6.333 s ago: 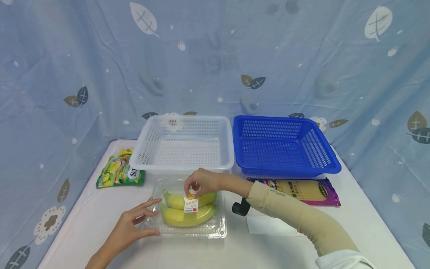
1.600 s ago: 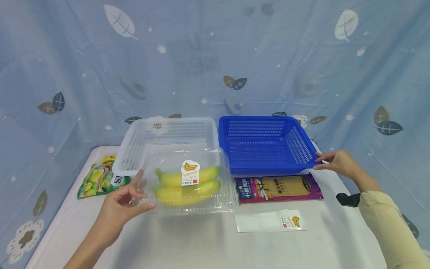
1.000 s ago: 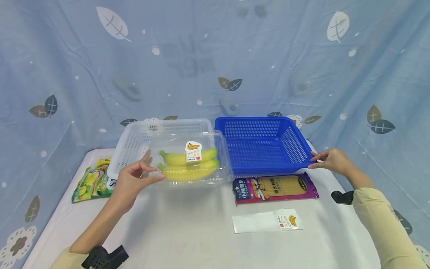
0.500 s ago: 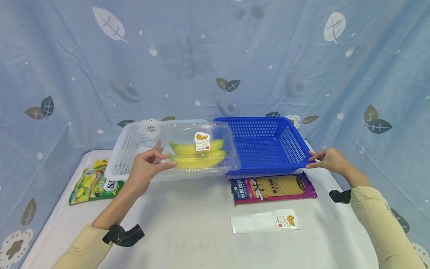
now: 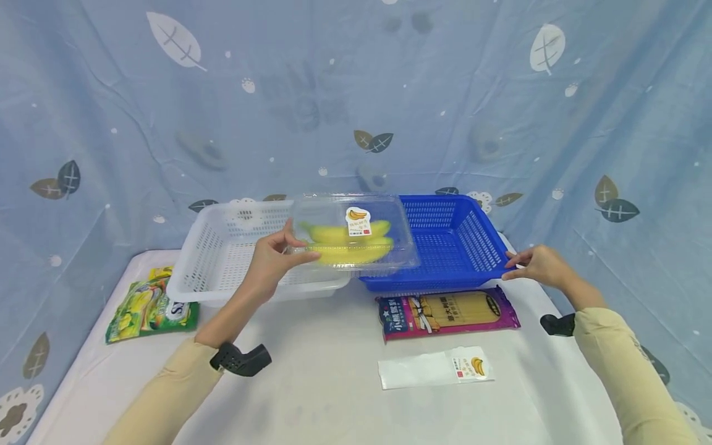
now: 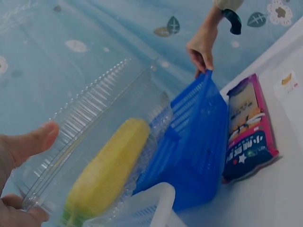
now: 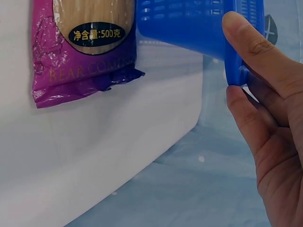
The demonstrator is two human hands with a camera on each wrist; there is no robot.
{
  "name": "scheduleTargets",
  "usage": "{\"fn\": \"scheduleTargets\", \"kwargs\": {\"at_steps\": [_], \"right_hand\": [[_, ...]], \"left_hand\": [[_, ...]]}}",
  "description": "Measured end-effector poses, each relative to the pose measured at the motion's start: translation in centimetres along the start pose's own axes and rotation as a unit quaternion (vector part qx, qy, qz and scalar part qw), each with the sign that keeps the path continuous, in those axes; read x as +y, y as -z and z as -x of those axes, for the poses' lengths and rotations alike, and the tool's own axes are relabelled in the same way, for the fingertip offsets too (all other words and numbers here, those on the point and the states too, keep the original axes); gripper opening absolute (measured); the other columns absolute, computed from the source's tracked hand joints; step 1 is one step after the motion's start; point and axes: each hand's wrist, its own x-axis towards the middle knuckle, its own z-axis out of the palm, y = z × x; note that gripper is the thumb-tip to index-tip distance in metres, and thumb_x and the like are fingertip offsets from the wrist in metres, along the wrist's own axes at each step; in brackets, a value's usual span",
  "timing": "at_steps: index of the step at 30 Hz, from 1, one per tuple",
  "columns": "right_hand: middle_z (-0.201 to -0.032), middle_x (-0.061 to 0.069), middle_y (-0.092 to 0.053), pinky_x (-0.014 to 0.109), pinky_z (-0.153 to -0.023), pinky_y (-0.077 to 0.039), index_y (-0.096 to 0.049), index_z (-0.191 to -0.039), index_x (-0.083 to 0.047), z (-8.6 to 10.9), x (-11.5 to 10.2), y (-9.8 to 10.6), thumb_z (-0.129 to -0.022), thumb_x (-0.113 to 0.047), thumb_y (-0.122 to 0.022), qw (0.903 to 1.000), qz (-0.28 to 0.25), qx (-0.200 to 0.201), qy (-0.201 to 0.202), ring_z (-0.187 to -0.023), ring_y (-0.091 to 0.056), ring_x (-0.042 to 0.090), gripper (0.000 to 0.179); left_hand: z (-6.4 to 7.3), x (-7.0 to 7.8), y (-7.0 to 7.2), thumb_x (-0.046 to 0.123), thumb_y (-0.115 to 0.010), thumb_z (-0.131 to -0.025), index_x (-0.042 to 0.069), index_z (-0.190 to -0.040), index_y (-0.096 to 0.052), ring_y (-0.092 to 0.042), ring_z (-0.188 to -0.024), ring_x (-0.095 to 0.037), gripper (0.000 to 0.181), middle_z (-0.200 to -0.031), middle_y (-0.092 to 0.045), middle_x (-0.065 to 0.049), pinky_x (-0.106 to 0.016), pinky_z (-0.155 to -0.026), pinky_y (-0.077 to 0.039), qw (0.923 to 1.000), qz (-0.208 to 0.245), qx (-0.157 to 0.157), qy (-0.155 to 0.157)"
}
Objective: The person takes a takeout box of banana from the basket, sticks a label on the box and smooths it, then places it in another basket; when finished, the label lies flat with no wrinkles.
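My left hand (image 5: 274, 256) grips the left end of a clear plastic clamshell box (image 5: 300, 213), its thumb on the near side. Inside lie two yellow bananas (image 5: 350, 253), and a white banana sticker (image 5: 358, 221) is on the lid. The box is held in the air across the gap between the white basket (image 5: 191, 253) and the blue basket (image 5: 484, 241). In the left wrist view the box (image 6: 118, 101) is tilted in that hand. My right hand (image 5: 536, 267) pinches the right rim of the blue basket; thumb and fingers close on that rim (image 7: 234, 66) in the right wrist view.
In front of the blue basket lies a purple pack of spaghetti (image 5: 450, 313). Nearer on the white table is a strip of sticker backing paper (image 5: 434, 368) with one banana sticker. A green and yellow snack bag (image 5: 150, 309) lies left of the white basket. A patterned cloth wall stands behind.
Earlier the box sat on the table, with the right hand at its sticker. My left hand has since lifted it, carrying it up and rightward. My right hand keeps hold of the blue rim.
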Motion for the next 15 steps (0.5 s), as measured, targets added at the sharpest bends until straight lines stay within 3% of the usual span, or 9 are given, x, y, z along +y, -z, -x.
{"fn": "scheduleTargets", "kwargs": {"at_steps": [10, 15], "right_hand": [[-0.117, 0.029, -0.058, 0.025, -0.054, -0.036, -0.075, -0.082, -0.001, -0.2, -1.0, 0.2, -0.074, -0.023, -0.084, 0.9999, 0.010, -0.002, 0.008, -0.115, -0.051, 0.049, 0.025], [-0.116, 0.029, -0.058, 0.026, -0.050, -0.033, -0.075, -0.080, -0.002, -0.6, -1.3, 0.1, -0.073, -0.022, -0.084, 0.9998, 0.015, 0.000, 0.012, -0.115, -0.051, 0.048, 0.023]], "left_hand": [[-1.8, -0.1, -3.2, 0.001, -0.079, -0.075, 0.004, -0.081, -0.062, -0.014, -0.145, -0.017, 0.019, -0.158, -0.021, -0.004, -0.037, -0.116, -0.015, 0.9998, 0.012, -0.017, -0.002], [-2.6, -0.1, -4.6, 0.004, -0.080, -0.075, 0.001, -0.082, -0.061, -0.016, -0.144, -0.017, 0.021, -0.157, -0.023, -0.002, -0.037, -0.116, -0.018, 0.9998, 0.003, -0.018, -0.003]]}}
